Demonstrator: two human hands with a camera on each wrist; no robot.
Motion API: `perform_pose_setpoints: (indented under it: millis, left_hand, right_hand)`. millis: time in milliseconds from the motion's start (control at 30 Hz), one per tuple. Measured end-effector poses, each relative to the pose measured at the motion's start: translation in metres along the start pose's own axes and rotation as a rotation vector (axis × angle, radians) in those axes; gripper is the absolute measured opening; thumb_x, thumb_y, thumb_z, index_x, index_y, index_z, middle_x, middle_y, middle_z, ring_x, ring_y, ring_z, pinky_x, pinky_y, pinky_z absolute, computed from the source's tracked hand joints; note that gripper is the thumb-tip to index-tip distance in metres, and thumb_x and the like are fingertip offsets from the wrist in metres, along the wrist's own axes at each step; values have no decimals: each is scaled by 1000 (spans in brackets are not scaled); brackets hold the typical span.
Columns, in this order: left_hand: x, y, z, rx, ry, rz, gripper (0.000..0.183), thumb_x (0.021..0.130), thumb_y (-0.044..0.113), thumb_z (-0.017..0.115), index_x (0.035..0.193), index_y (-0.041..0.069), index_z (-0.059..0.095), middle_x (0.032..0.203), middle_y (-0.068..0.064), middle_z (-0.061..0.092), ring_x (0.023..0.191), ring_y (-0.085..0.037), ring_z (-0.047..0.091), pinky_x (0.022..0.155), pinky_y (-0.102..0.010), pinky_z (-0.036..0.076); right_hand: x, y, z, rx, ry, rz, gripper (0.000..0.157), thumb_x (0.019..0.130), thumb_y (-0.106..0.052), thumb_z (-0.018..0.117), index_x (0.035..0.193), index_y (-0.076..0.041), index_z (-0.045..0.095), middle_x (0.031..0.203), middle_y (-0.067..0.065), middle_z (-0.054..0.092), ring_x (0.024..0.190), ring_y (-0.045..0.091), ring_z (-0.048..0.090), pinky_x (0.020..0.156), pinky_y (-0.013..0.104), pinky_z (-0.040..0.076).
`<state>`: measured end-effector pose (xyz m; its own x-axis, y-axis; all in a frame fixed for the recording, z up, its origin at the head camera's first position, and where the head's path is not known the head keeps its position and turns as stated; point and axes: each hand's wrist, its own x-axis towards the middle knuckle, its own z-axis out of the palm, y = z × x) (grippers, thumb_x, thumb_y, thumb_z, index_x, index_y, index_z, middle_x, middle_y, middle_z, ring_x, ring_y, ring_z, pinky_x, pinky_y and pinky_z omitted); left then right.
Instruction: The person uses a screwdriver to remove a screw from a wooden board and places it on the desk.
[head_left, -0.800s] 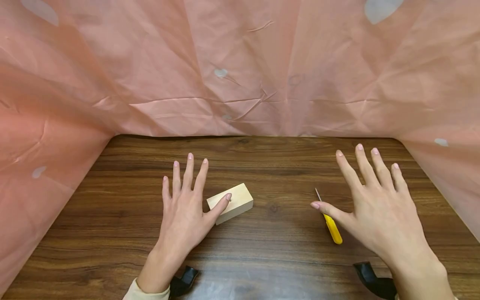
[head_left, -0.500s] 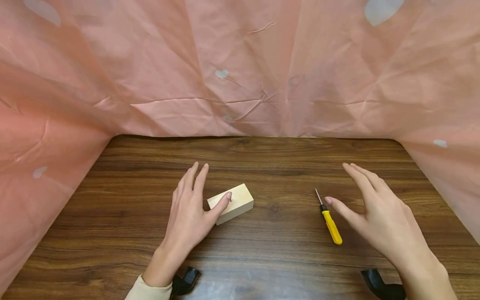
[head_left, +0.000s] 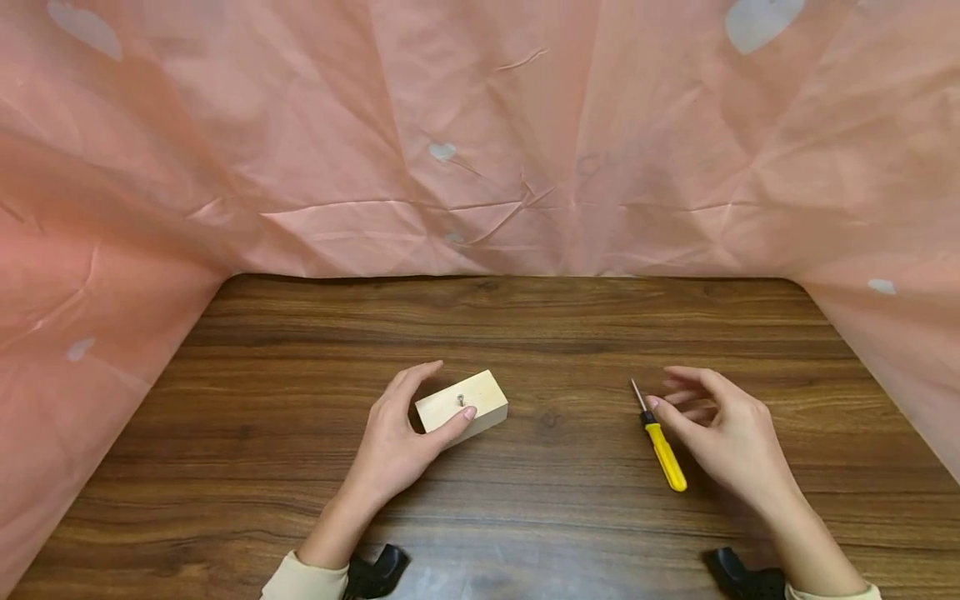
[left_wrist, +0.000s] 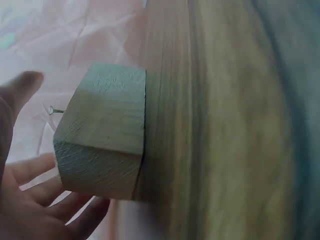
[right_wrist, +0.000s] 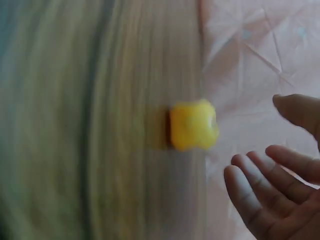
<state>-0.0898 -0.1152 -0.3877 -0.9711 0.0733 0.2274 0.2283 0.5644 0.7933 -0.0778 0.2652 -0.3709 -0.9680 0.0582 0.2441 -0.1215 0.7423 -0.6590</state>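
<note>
A pale wooden block (head_left: 480, 392) lies at an angle on the table, and a screw (head_left: 461, 400) stands up from its top face. My left hand (head_left: 397, 442) reaches around the block's left end. Its thumb is apart from the block in the left wrist view, where the fingers lie beside and partly behind the block (left_wrist: 105, 115); whether they touch it I cannot tell. To the right lies a screwdriver (head_left: 663, 454) with a yellow handle and thin metal shaft. Just right of it hovers my right hand (head_left: 731, 433), fingers loosely bent, holding nothing. The right wrist view shows the handle end (right_wrist: 194, 125).
The brown wood-grain table (head_left: 540, 517) ends at a pink cloth (head_left: 480, 150) that hangs at the back and both sides. Black wrist-worn pieces (head_left: 378, 571) show below both hands near the front.
Both hands have come lower, and their spread fingers have drawn together and bent. The left has closed in on the block, the right has come down beside the screwdriver. Block and screwdriver stay put.
</note>
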Motion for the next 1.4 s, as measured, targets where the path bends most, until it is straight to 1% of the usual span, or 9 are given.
perform_pose_setpoints:
  millis: [167, 267, 433, 533, 600, 767, 833, 1167, 1400]
  left_hand:
    - [-2, -8, 5, -148, -89, -109, 73, 81, 37, 95, 145, 19, 66, 137, -2, 71, 117, -21, 65, 102, -41, 50]
    - [-2, -14, 7, -228, -114, -153, 65, 80, 26, 97, 138, 20, 69, 125, -4, 73, 106, -19, 64, 93, -32, 51]
    - [-1, -21, 9, -262, -130, -185, 58, 78, 14, 96, 130, 20, 72, 114, -5, 74, 101, -16, 63, 90, -28, 50]
    - [0, -21, 10, -248, -138, -198, 58, 78, 16, 96, 130, 21, 72, 113, -4, 74, 101, -16, 63, 91, -30, 50]
    - [0, -21, 10, -238, -141, -205, 58, 78, 17, 96, 131, 21, 72, 113, -4, 74, 101, -16, 63, 91, -32, 50]
    - [0, -21, 10, -222, -144, -216, 58, 79, 20, 96, 131, 22, 72, 113, -3, 74, 100, -16, 63, 92, -35, 49]
    - [0, -21, 9, -219, -142, -216, 57, 79, 21, 96, 131, 22, 72, 114, -3, 75, 101, -16, 63, 92, -35, 49]
    - [-1, -21, 8, -209, -139, -219, 56, 80, 21, 95, 131, 24, 72, 114, -3, 75, 101, -16, 63, 94, -36, 49]
    - [-1, -21, 8, -206, -139, -224, 56, 80, 21, 95, 131, 23, 72, 114, -3, 75, 101, -16, 64, 93, -35, 49]
  right_hand:
    - [-3, 8, 4, 77, -54, 98, 47, 99, -34, 80, 138, -11, 68, 114, 11, 81, 85, -8, 71, 74, 12, 55]
    - [-3, 15, 6, 111, -65, 125, 46, 100, -37, 78, 138, -12, 68, 115, 2, 81, 89, -10, 70, 76, 12, 55]
    - [-8, 32, 9, 426, -75, 214, 37, 99, -19, 80, 133, -7, 71, 109, -18, 80, 95, -8, 72, 81, 12, 57]
    - [-12, 39, 11, 617, -55, 258, 34, 96, -7, 81, 129, -5, 74, 108, -16, 81, 96, -4, 75, 82, 13, 58]
    - [-14, 39, 11, 568, -54, 268, 34, 96, -12, 82, 128, -5, 74, 104, -16, 81, 92, -3, 75, 81, 13, 58]
    - [-15, 30, 12, 166, -84, 271, 47, 92, -42, 86, 126, -11, 75, 92, -19, 76, 81, -4, 68, 72, 15, 54]
    - [-15, 27, 14, 79, -85, 261, 48, 90, -48, 87, 122, -13, 76, 91, -16, 75, 79, -5, 64, 69, 15, 51]
    - [-18, 19, 20, -76, -72, 186, 45, 82, -54, 91, 99, -16, 75, 82, -4, 70, 69, 1, 58, 63, 20, 46]
    - [-19, 18, 25, -115, -42, 54, 26, 82, -29, 94, 90, -17, 72, 77, -5, 64, 65, 0, 51, 59, 20, 42]
